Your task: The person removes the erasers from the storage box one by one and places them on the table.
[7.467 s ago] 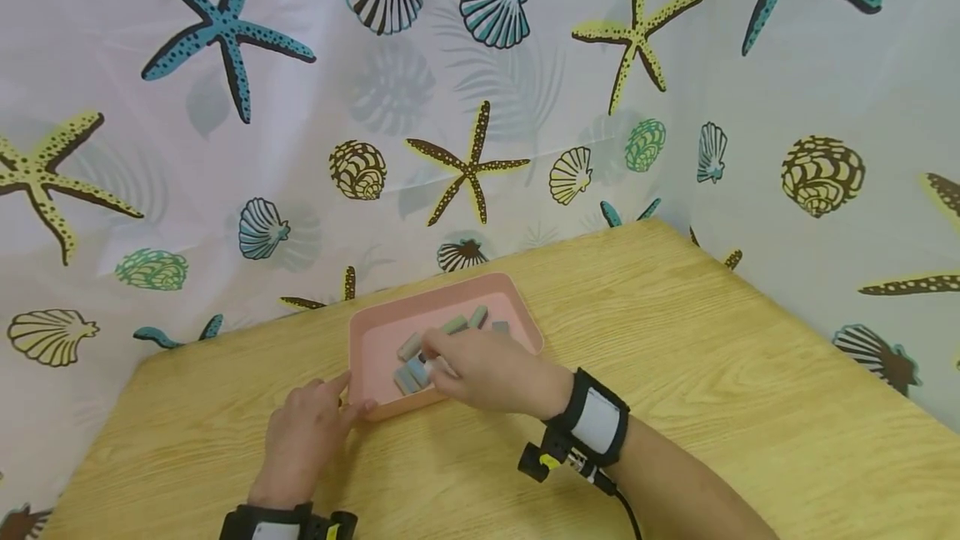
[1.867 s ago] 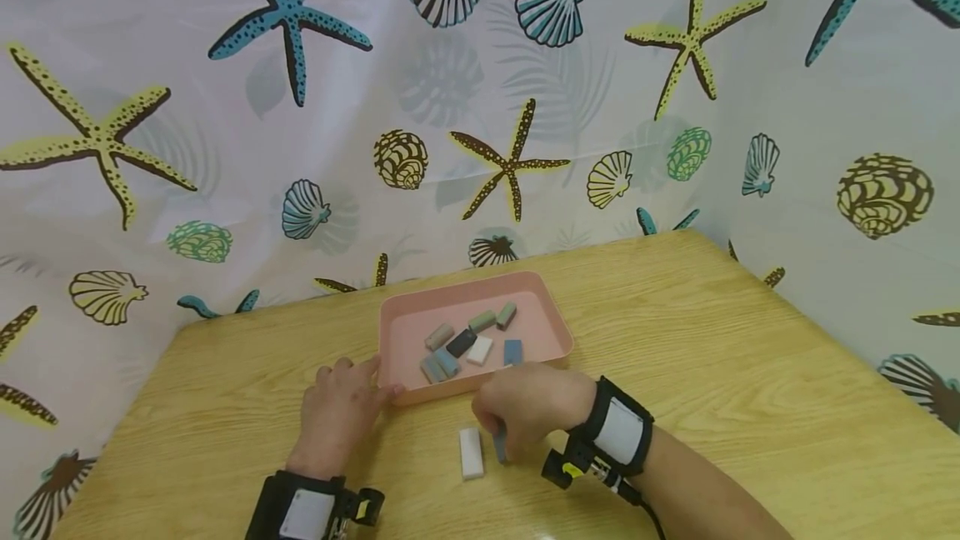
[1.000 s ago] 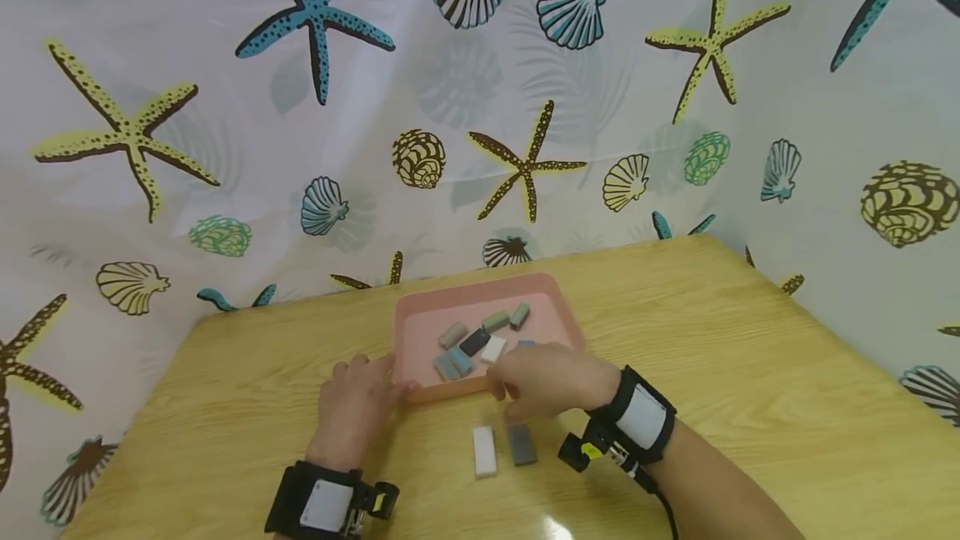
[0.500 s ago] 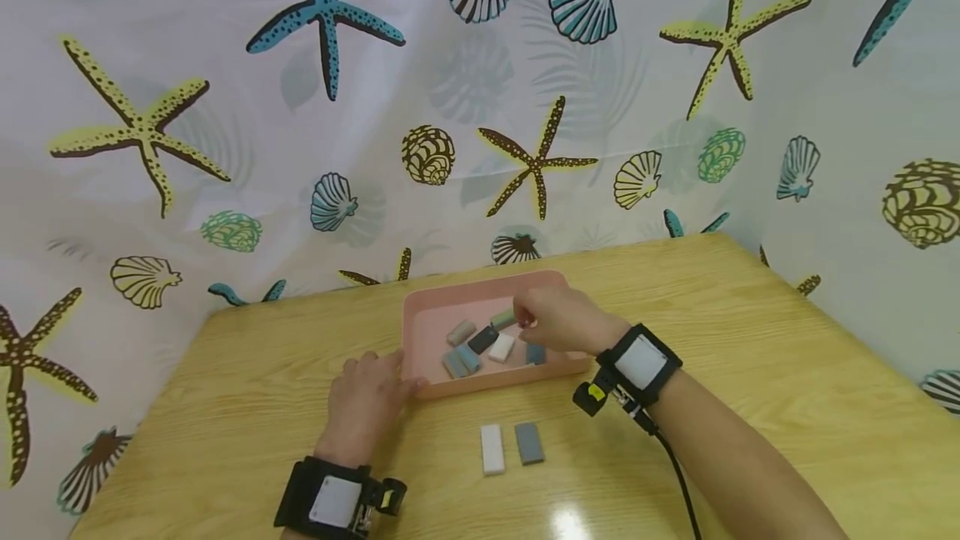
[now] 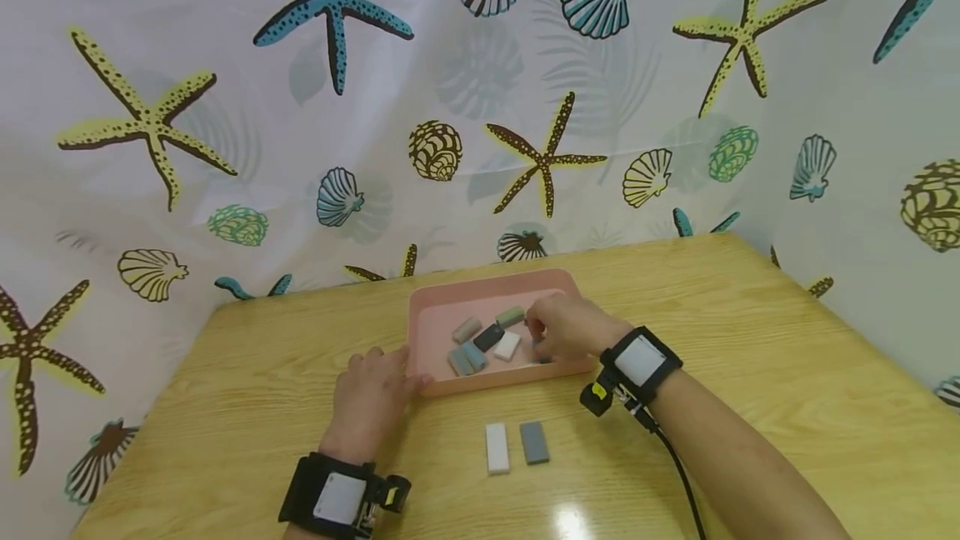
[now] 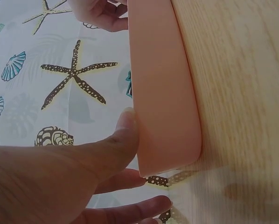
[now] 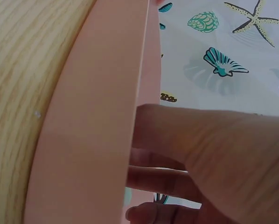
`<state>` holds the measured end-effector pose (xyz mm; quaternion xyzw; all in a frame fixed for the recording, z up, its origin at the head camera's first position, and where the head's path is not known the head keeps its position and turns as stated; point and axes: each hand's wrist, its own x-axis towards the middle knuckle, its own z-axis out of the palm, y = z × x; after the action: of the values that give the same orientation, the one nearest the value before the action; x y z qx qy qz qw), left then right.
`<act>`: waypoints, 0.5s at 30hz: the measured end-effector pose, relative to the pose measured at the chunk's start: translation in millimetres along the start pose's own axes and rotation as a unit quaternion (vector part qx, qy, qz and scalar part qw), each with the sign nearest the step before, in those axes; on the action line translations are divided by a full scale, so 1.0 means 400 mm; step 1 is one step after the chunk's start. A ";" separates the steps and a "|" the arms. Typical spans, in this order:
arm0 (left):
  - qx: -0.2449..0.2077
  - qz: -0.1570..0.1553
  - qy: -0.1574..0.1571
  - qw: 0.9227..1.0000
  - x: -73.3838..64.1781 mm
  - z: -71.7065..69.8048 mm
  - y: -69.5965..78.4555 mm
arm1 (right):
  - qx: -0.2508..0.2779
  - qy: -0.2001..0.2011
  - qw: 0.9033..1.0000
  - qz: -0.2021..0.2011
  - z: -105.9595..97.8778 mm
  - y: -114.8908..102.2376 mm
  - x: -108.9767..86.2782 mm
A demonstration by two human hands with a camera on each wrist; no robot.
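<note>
Blocks (image 5: 489, 337) lie loosely grouped in a pink tray (image 5: 487, 382) on a wood-patterned counter (image 5: 262, 407). At the tray's left end the left hand (image 5: 371, 398) keeps a wide grip, its thumb against the near wall and its other fingers extended, spread a little, by the corner. The right hand (image 5: 573, 323) reaches over the near wall with its fingertips down at a dark blue block (image 5: 543, 355) inside the tray; whether that grip pinches the block I cannot tell (the wall hides the fingertips in the right wrist view). Left of those fingers sit a small white block (image 5: 507, 346), a green block (image 5: 511, 317) and a tan cylinder (image 5: 467, 329), with two pale blue blocks (image 5: 474, 355) side by side near the front wall. In front of the tray, a long white block (image 5: 497, 449) and a grey block (image 5: 535, 442) lie flat, near each other but apart.
</note>
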<state>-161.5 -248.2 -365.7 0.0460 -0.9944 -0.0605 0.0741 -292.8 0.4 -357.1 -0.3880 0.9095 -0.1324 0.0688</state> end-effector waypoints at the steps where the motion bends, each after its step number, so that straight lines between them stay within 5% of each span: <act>1: 0.003 0.001 0.000 1.000 0.000 -0.001 0.000 | -0.001 -0.001 1.000 -0.001 0.000 0.000 0.000; 15: 0.016 0.009 0.005 1.000 0.001 0.001 0.000 | 0.007 -0.035 0.999 -0.025 0.001 -0.004 0.002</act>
<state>-162.0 -248.2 -366.1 0.0383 -0.9952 -0.0439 0.0790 -292.1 -1.1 -357.0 -0.4147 0.8955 -0.1269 0.0998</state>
